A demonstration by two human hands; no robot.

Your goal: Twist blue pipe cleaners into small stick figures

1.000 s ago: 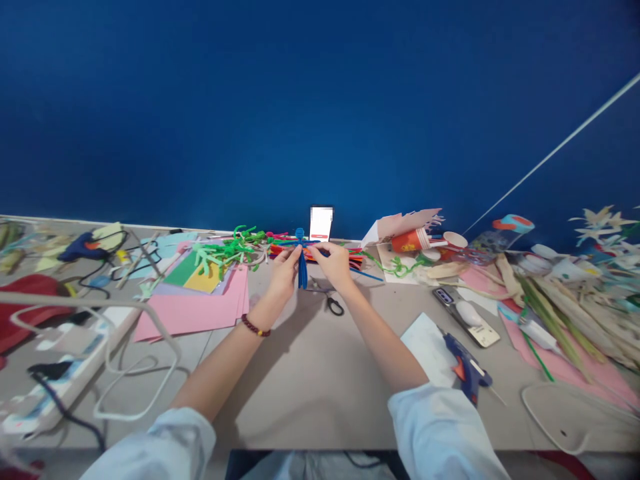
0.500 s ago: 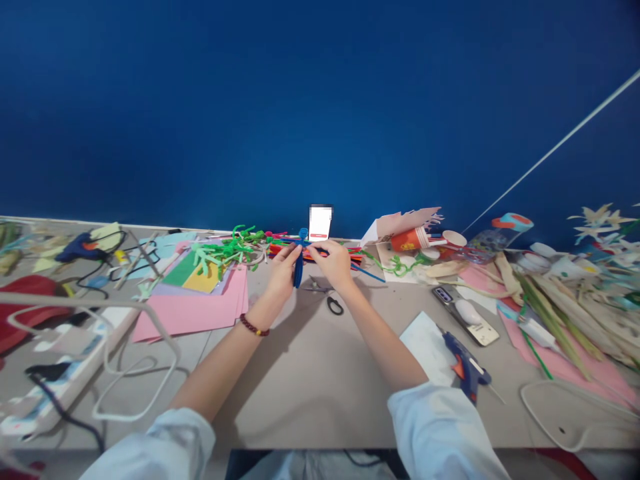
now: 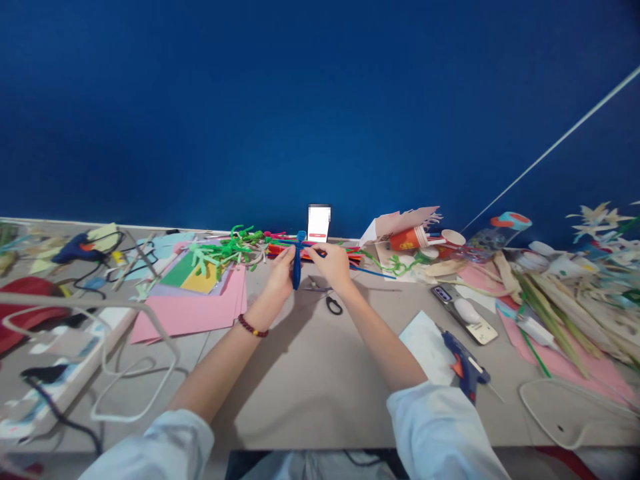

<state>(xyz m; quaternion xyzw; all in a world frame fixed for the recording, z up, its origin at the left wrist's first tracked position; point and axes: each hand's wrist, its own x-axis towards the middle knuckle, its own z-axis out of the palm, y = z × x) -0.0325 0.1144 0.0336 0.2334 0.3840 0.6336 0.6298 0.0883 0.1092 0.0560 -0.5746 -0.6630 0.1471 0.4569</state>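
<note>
A small figure of bent blue pipe cleaners [image 3: 297,267] hangs upright between my hands, with a rounded knob at its top and a long loop below. My left hand [image 3: 281,270] pinches its left side. The fingers of my right hand [image 3: 331,263] are closed on a blue pipe cleaner at the figure's right, and a straight blue end [image 3: 374,273] sticks out past that hand. Behind the hands lies a pile of red and orange pipe cleaners [image 3: 355,255], partly hidden. Black-handled scissors [image 3: 334,306] rest on the table just below.
A lit phone [image 3: 319,223] leans on the blue wall. Green pipe cleaners [image 3: 235,248] and pink paper sheets [image 3: 187,313] lie left, near a white power strip [image 3: 65,373]. To the right are a glue gun [image 3: 466,367], a second phone [image 3: 463,313] and paper cups [image 3: 410,239].
The blue pipe cleaner at my right hand has shifted, its free end now pointing further right and flatter. My left fingers have moved slightly down along the figure.
</note>
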